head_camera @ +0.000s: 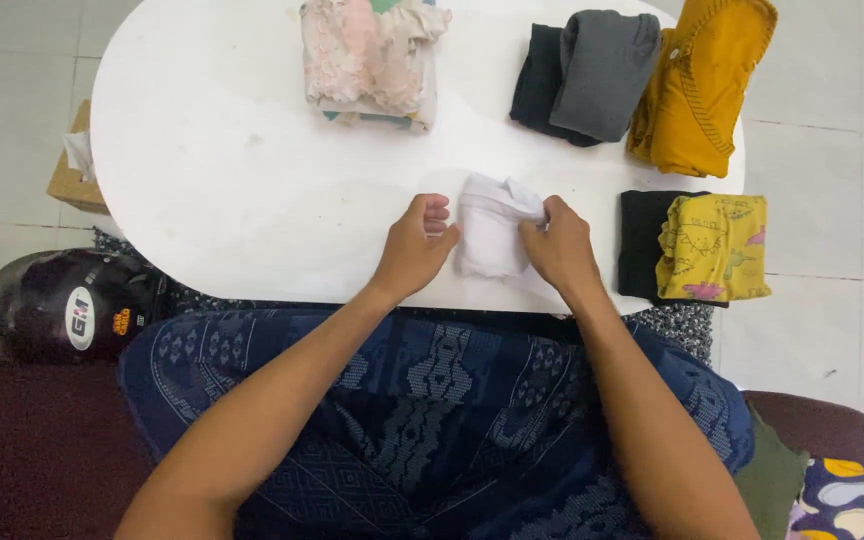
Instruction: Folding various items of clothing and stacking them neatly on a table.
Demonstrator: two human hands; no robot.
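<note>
A small white folded garment (490, 238) lies on the near edge of the white oval bench (212, 170), straight ahead of the person and between both hands. Its long axis runs away from the person, near edge to far edge, so each hand meets one of its long sides. The left hand (417, 245) is curled at the cloth's left side, fingers bent inward and touching the fabric; its grip looks narrow, though whether it pinches a fold cannot be told. The right hand (557, 245) lies on the right side, its grip closed on the cloth's upper right corner, where a loose flap stands up. Both hands are equally close to the garment, one on each flank, wrists resting at the bench edge.

Further out on the bench lie other folded clothes: a pale pink and cream stack (372, 60) at the far middle, a dark grey pile (592, 75) beside a mustard yellow garment (702, 85) at the far right, and a yellow printed piece (714, 248) on top of a black one (640, 240) just right of the right hand. The person's lap shows a blue patterned cloth (432, 420). A dark helmet (57, 305) sits on the floor at the left.
</note>
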